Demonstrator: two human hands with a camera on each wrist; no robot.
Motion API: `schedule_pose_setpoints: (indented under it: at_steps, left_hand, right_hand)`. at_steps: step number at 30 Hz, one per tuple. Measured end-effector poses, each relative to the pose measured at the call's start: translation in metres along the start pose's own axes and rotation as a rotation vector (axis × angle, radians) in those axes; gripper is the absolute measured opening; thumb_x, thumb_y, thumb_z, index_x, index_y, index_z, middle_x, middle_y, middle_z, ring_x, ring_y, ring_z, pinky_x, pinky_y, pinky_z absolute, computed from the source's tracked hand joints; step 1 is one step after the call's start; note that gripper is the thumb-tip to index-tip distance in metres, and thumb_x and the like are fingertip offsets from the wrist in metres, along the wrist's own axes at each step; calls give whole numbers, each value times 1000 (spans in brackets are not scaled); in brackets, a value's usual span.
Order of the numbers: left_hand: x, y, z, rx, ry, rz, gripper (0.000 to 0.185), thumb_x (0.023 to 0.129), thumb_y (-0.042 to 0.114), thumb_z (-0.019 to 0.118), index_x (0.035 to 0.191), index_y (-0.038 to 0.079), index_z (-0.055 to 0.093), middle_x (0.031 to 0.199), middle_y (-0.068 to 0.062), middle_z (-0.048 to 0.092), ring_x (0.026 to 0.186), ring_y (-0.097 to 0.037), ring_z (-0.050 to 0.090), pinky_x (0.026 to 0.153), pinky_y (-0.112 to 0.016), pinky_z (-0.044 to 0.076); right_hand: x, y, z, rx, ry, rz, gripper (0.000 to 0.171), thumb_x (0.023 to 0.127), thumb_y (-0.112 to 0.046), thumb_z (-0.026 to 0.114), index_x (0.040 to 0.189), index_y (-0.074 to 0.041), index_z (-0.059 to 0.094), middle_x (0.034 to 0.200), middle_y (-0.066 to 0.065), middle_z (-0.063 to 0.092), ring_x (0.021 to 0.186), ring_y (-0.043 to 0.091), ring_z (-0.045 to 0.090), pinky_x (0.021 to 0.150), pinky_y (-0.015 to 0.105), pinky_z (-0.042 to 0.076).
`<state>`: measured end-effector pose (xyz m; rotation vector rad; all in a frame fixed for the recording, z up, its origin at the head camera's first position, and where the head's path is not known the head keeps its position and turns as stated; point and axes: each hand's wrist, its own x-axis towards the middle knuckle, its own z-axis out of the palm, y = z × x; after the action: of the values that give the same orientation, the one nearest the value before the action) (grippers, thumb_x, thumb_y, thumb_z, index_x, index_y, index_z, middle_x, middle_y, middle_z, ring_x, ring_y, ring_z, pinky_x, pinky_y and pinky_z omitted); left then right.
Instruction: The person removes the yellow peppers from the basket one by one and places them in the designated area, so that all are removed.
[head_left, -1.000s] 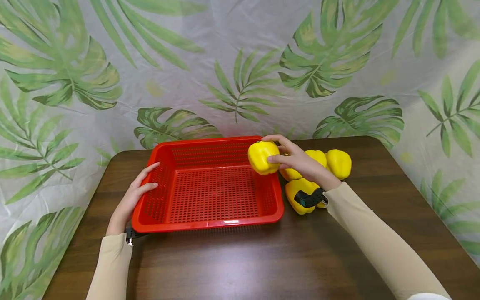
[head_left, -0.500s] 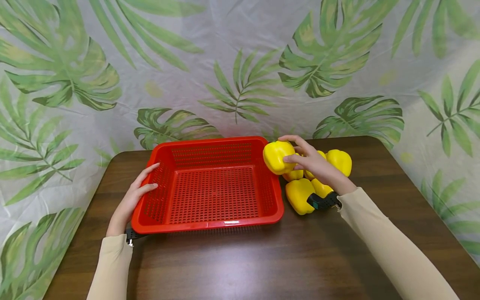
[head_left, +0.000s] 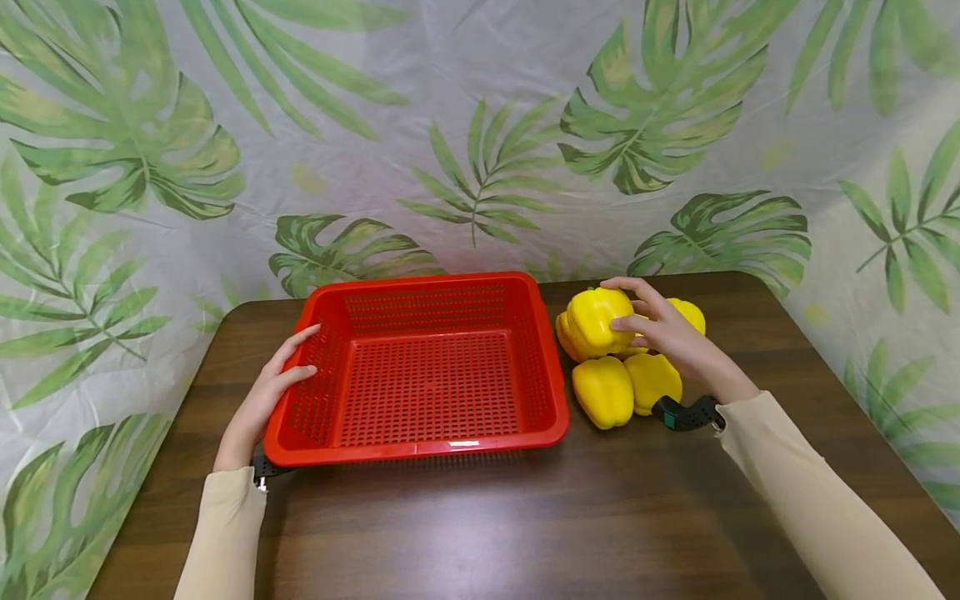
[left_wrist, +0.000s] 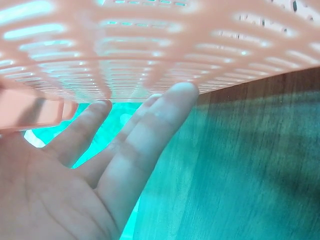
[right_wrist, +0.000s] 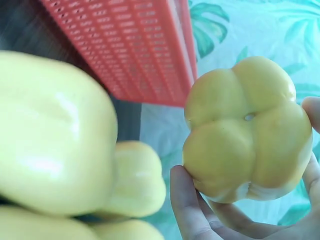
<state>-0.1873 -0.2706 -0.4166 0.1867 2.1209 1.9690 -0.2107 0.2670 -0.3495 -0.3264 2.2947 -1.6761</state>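
A yellow bell pepper [head_left: 595, 322] is gripped between the thumb and fingers of my right hand [head_left: 654, 329]. It is held up in front of several other yellow bell peppers, partly covering them. In the right wrist view the lobed underside of the held pepper [right_wrist: 247, 130] faces the camera. My left hand [head_left: 264, 390] holds the left rim of a red plastic basket [head_left: 420, 451], with thumb and a finger over the edge. From the left wrist, other fingers [left_wrist: 150, 142] stretch along the outside of the perforated wall [left_wrist: 135, 65]. No pepper shows inside the basket.
To the right of the basket lie more yellow peppers, including a front one [head_left: 603, 392], one beside it [head_left: 655, 383] and one farther back [head_left: 688, 314]. Everything stands on a dark wooden table [head_left: 450, 533], backed by a leaf-patterned cloth [head_left: 487, 133].
My right hand has moved rightward with its pepper, from above the basket's right rim to the group of peppers. My left hand and the basket have stayed put.
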Motion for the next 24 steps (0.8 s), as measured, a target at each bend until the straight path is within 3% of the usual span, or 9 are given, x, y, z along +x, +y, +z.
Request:
schedule_pose_setpoints:
  at_steps: [10,24]
  left_hand:
    - [1,-1,0,8,0,7,55,101,15,42,152,25,24,148,-19,23,110,-25,55,83,-37,53]
    - [1,-2,-1,26,3,5,55,102,15,42,153,24,23,149,-19,23,109,-24,55,82,-36,53]
  right_hand:
    - [-12,16,-18,-14,23,-33,50,98,-20,55,143,-25,34,139,15,34,107,25,48,82,39,47]
    - [-30,36,-39,-3,58,-62,48,99,-12,49,143,-25,34,139,4,30,108,16,47,81,29,48]
